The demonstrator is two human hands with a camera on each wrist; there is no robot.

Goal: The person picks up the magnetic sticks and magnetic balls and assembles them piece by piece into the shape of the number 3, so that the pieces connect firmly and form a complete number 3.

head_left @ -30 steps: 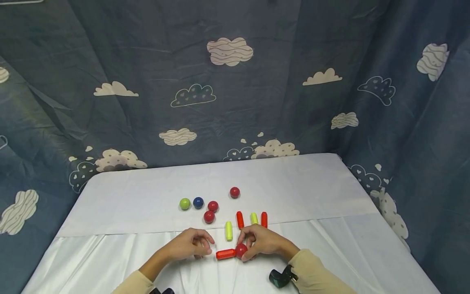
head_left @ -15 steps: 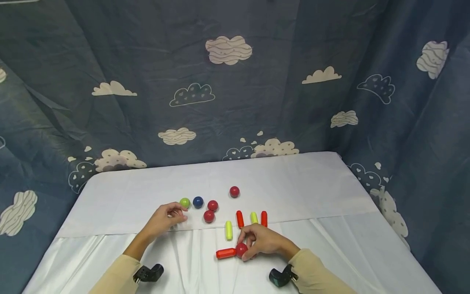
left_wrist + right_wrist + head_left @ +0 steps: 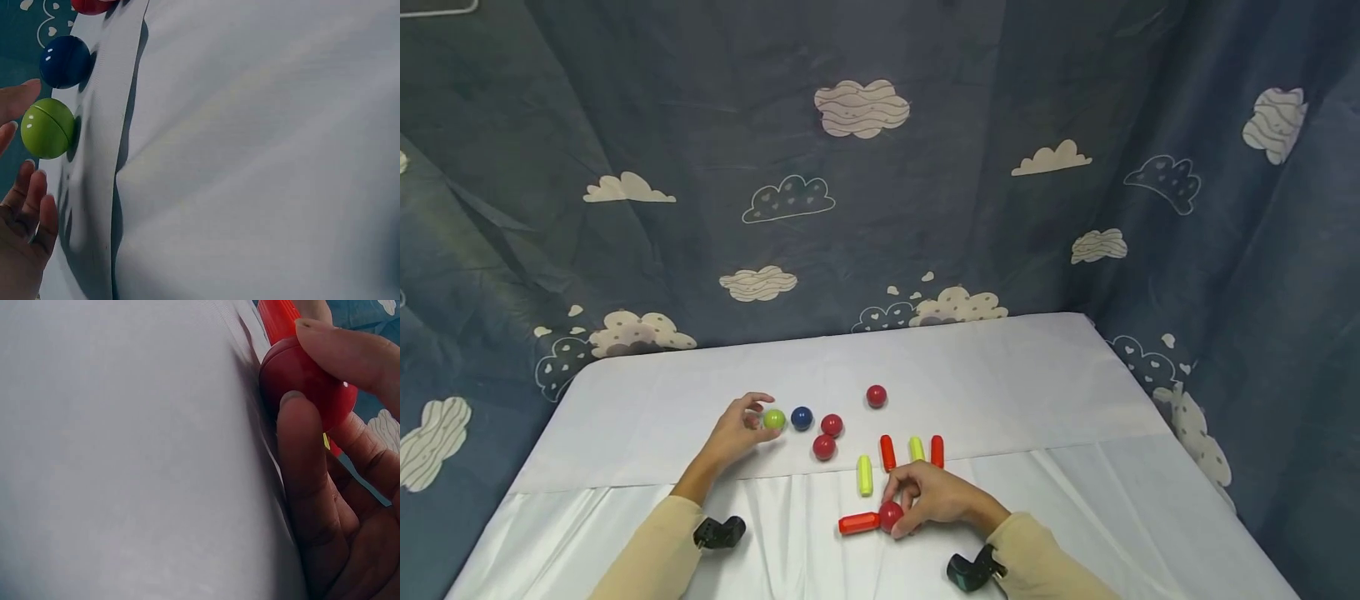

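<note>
Left grip (image 3: 735,429) spread, empty, around green ball (image 3: 774,419), right grip (image 3: 936,497) pinching red ball (image 3: 891,516) against red stick (image 3: 857,523)

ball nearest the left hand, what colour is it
The ball is lime green, best seen in the left wrist view.

Head view's pretty evenly lit, the counter (image 3: 1015,379) way brighter than the backdrop (image 3: 925,208) past its far edge. Wrist cams look dimmer (kinda murky, honestly), with pinpoint glare on the green ball (image 3: 47,128) and soft shadow beside it.
</note>
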